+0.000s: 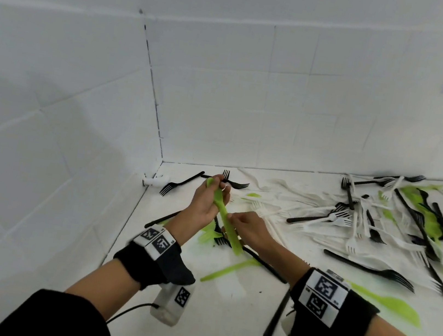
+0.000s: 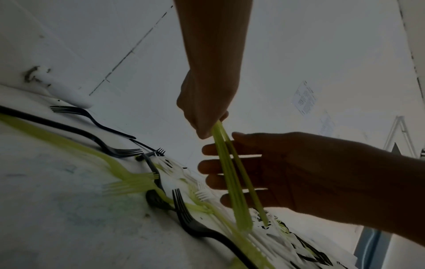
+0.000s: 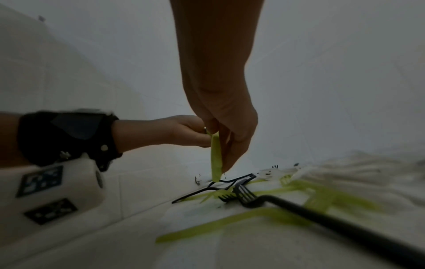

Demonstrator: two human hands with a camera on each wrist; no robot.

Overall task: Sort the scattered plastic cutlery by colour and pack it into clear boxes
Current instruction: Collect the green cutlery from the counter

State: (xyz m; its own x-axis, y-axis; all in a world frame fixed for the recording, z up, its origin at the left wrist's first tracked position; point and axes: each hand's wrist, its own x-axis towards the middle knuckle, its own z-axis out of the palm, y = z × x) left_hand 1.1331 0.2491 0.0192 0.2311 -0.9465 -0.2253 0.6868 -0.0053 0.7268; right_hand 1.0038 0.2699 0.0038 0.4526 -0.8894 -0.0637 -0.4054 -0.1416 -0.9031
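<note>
A small bundle of green cutlery (image 1: 224, 220) is held above the white counter (image 1: 219, 326), near the tiled corner. The left hand (image 1: 206, 203) is curled round its upper part, while the right hand (image 1: 248, 229) pinches the handles lower down between thumb and fingertips. In the left wrist view at least two thin green handles can be made out side by side in front of four spread fingers (image 2: 220, 167) that belong to the right hand; how many pieces are in the bundle cannot be told, since the strips overlap and the shot is dim.

The step in hand is judged to be the gathering and squaring of green pieces before packing. It would be done well if the handles were aligned end to end and kept parallel, the lower hand being used only to tap the ends level while the upper hand takes the weight (thin plastic of this kind probably flexes and slips easily). More green forks (image 1: 228, 269) lie loose on the counter just beneath, mixed with black forks (image 1: 372, 269), and the larger tangle of white forks (image 1: 330, 217) lies well off to the right. No clear box is seen in any view, so most of the sorting is judged to remain.
</note>
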